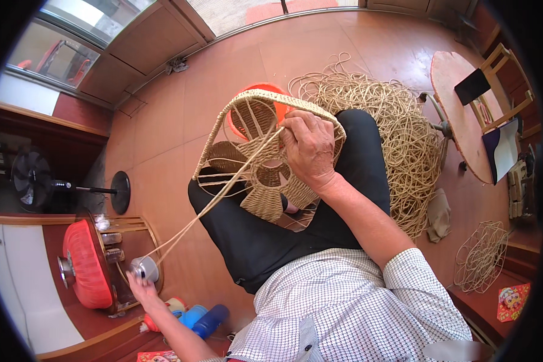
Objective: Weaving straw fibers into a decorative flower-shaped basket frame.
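Across my thighs rests a woven straw-cord piece [265, 175] with a flower-like pattern and a braided, curved rim. My right hand [311, 145] is closed at its upper right side, with the thumb and fingers pinching tan cord against the weave. From there two long strands of cord [208, 208] stretch taut down to the lower left. At their far end is my left hand [142, 288], its arm reached out to the side and its fingers drawn around the strands. Loose strands also cross the piece's open gaps.
A big tangled heap of tan cord [398, 145] covers the floor at right, with a smaller coil [481, 256] nearer. An orange-red basin [262, 90] stands behind the woven piece. At left are a fan [33, 178], a red-covered stand [87, 262] and a blue bottle [211, 321].
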